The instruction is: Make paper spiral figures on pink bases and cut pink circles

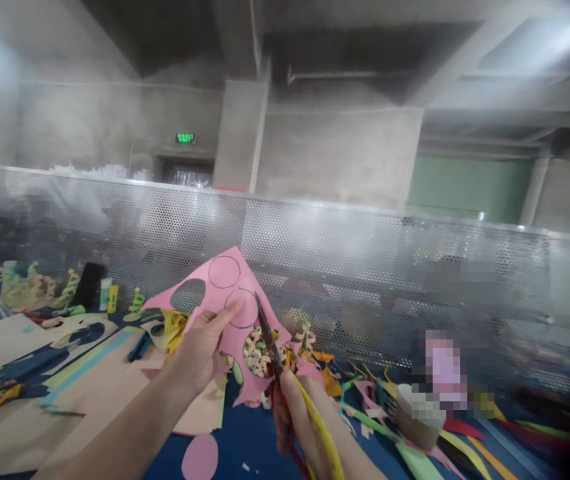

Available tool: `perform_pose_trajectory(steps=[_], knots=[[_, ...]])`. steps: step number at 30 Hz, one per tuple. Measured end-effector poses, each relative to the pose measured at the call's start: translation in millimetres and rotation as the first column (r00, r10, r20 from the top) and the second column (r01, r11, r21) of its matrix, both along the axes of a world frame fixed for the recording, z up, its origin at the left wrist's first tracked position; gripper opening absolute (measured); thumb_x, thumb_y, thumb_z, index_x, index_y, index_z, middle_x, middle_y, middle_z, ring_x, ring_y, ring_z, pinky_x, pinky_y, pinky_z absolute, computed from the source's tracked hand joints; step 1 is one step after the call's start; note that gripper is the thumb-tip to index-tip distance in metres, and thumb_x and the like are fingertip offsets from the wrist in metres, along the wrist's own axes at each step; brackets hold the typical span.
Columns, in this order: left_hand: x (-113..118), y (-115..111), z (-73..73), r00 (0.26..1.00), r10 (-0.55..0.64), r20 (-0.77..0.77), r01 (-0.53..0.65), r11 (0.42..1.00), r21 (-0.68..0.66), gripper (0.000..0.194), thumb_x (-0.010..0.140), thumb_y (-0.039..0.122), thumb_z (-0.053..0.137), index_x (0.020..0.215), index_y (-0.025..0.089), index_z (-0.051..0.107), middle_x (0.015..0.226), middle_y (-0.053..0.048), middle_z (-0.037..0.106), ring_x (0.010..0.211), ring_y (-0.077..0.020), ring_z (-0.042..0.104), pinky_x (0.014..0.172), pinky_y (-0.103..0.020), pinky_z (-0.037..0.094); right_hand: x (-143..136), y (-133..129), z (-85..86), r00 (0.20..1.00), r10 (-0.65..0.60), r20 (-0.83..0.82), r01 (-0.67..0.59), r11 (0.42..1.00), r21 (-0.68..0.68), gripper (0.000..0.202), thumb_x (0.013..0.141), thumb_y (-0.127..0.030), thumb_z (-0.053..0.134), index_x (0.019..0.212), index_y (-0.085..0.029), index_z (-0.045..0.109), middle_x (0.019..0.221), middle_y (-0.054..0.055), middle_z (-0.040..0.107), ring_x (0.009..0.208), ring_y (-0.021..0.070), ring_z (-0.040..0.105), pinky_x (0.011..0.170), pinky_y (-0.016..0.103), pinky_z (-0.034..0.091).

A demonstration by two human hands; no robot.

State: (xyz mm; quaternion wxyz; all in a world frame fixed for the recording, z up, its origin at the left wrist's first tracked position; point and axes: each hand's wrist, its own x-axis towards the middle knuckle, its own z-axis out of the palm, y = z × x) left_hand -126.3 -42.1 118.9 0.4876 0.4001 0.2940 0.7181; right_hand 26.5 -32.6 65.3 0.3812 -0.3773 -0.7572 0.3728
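Observation:
My left hand [202,350] pinches a pink sheet of paper [229,303], thumb on the front. Two drawn circles show on the sheet, and round holes are cut out of it. My right hand [297,407] grips a pair of scissors [271,337] with yellow and red handles. Their dark blades lie along the right side of the lower drawn circle, pointing up; whether they are parted I cannot tell. Below my hands, a cut pink paper disc [199,457] lies on the blue table [245,440].
Stacked paper sheets [99,373] lie at left, near a glue stick [113,299] and a dark phone [88,285]. A roll of tape [421,417] stands right among colored paper scraps [369,400]. A perforated metal partition [315,247] runs behind the table.

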Motion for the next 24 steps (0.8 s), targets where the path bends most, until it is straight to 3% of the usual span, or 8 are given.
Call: perform_pose_trajectory(steps=[4, 11, 19, 24], knots=[[-4.2, 3.5, -1.2, 0.987, 0.102, -0.122, -0.104, 0.994, -0.015, 0.027, 0.056, 0.034, 0.074, 0.065, 0.01, 0.068, 0.05, -0.004, 0.067, 0.055, -0.0208, 0.063, 0.053, -0.029, 0.047, -2.2, 3.0, -7.0, 0.999, 0.034, -0.019, -0.035, 0.999, -0.013, 0.06, 0.078, -0.068, 0.024, 0.048, -0.02, 0.044, 0.044, 0.0, 0.054, 0.045, 0.0129, 0.056, 0.05, 0.021, 0.045], [0.8, -1.4, -1.3, 0.932, 0.222, -0.287, -0.232, 0.973, 0.002, 0.028, 0.06, 0.038, 0.071, 0.048, 0.015, 0.061, 0.041, 0.0, 0.059, 0.048, -0.0169, 0.057, 0.046, -0.025, 0.04, -3.0, 7.0, -6.1, 0.996, 0.087, -0.025, -0.085, 0.994, 0.072, 0.066, 0.079, -0.067, 0.014, 0.048, -0.02, 0.047, 0.05, 0.003, 0.057, 0.049, 0.0139, 0.055, 0.05, 0.023, 0.043], [2.6, -2.0, -2.9, 0.847, 0.311, -0.431, -0.339, 0.941, 0.013, 0.048, 0.057, 0.042, 0.071, 0.036, 0.018, 0.034, 0.035, 0.011, 0.025, 0.035, -0.0043, 0.023, 0.038, -0.021, 0.016, 2.1, 6.1, 0.3, 0.993, 0.117, 0.015, -0.117, 0.993, 0.025, 0.069, 0.078, -0.07, 0.01, 0.053, -0.019, 0.05, 0.056, 0.006, 0.058, 0.055, 0.0171, 0.057, 0.054, 0.026, 0.044], [4.4, -4.7, -1.8, 0.863, 0.275, -0.425, -0.31, 0.951, -0.016, 0.043, 0.056, 0.043, 0.071, 0.036, 0.017, 0.043, 0.031, 0.009, 0.03, 0.034, -0.0063, 0.03, 0.038, -0.022, 0.017, 4.2, 6.0, 5.1, 0.991, 0.13, 0.018, -0.13, 0.991, -0.016, 0.069, 0.076, -0.072, 0.011, 0.054, -0.019, 0.049, 0.059, 0.006, 0.059, 0.059, 0.0176, 0.058, 0.059, 0.028, 0.045]])
